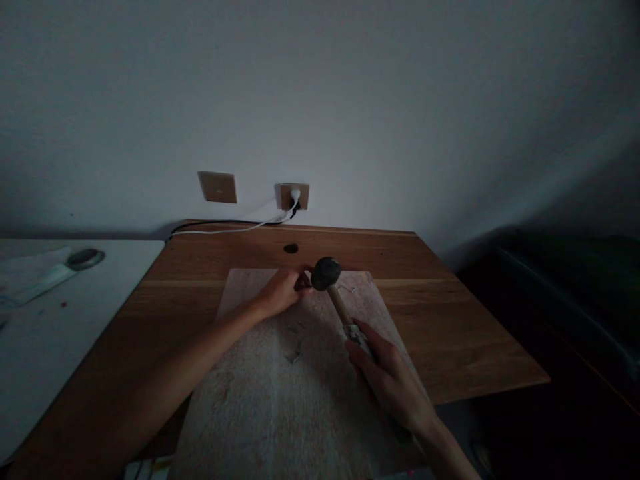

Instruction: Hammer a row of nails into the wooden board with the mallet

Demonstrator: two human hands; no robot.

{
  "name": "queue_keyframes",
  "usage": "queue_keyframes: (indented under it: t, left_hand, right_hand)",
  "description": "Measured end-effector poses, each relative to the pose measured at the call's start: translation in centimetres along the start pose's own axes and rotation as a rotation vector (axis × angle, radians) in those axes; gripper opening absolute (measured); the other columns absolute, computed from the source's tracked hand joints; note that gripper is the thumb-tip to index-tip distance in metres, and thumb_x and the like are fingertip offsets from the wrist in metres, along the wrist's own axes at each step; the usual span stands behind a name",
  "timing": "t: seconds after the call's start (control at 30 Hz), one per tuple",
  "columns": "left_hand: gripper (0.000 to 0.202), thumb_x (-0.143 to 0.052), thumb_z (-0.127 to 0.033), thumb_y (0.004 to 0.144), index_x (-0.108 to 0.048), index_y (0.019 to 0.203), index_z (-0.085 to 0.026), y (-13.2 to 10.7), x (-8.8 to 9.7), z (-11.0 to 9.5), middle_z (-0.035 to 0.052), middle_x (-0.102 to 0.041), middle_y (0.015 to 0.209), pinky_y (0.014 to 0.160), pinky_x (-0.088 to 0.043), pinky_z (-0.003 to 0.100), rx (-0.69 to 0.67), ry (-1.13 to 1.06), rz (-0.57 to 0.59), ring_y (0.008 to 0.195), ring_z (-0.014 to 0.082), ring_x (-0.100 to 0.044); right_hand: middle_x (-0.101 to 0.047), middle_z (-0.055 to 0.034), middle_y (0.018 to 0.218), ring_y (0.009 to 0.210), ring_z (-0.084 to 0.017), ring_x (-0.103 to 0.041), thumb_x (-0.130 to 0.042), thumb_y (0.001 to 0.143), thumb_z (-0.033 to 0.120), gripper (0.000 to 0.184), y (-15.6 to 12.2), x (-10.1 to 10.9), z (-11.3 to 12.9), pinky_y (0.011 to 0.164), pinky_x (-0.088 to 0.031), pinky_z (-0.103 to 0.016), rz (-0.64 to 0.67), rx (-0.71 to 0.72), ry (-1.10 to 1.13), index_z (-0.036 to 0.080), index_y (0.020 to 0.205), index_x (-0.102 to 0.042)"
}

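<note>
My right hand (387, 380) is wrapped round the wooden handle of a hammer (334, 288). Its dark round head is held just above a pale board (280, 400) that lies on the wooden table (450, 320). My left hand (283, 291) rests on the far part of the board, right beside the hammer head. Its fingers are pinched together on something small that I cannot make out. A few small light fragments (295, 350) lie on the board between my two hands.
A white table (45, 320) with a round dark object (85, 258) and papers adjoins on the left. Two wall plates are behind, and the right one (293, 195) has a plug with white and black cables running left. A dark spot (291, 249) marks the table's far side. To the right it is dark.
</note>
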State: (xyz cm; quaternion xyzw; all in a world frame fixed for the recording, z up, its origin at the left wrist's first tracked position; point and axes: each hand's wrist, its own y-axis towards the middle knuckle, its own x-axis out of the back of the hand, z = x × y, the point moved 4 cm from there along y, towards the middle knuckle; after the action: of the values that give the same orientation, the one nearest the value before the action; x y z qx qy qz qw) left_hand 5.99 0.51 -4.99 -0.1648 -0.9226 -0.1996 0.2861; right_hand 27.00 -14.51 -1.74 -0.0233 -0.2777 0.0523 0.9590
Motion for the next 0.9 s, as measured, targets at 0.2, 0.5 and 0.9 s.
queue_keyframes:
  t: [0.2, 0.5, 0.9]
  left_hand:
    - [0.047, -0.075, -0.006, 0.079, -0.067, 0.124, -0.018, -0.1, -0.1, 0.4, 0.0024, -0.077, 0.089, 0.076, -0.053, 0.026, 0.010, -0.042, -0.006, 0.082, 0.0181, -0.073]
    - [0.031, -0.074, -0.013, 0.079, -0.067, 0.110, -0.016, -0.6, 1.4, -1.0, 0.0055, -0.071, 0.103, 0.081, -0.051, 0.029, -0.055, 0.033, 0.086, 0.091, 0.0196, -0.068]
    - [0.014, -0.074, -0.008, 0.075, -0.070, 0.083, -0.019, -2.5, 1.7, -3.4, 0.0005, -0.063, 0.091, 0.074, -0.044, 0.024, -0.145, 0.264, 0.598, 0.082, 0.0144, -0.062]
  right_hand:
    - [-0.055, 0.0057, 0.055, 0.040, -0.013, -0.050, -0.052, 0.099, 0.059, 0.060, 0.0, -0.6, 0.2, 0.038, -0.041, -0.022, 0.070, -0.096, 0.057, 0.015, 0.138, -0.062]
    - [-0.061, 0.0027, 0.059, 0.047, -0.015, -0.058, -0.055, 0.098, 0.062, 0.064, -1.4, -0.4, -0.5, 0.042, -0.045, -0.022, 0.024, -0.121, 0.051, 0.016, 0.142, -0.062]
    - [-0.066, -0.0107, 0.148, 0.143, -0.034, -0.054, -0.056, 0.092, 0.067, 0.071, -3.8, 0.3, -4.6, 0.120, -0.042, -0.046, -0.013, -0.205, -0.052, 0.019, 0.143, -0.066]
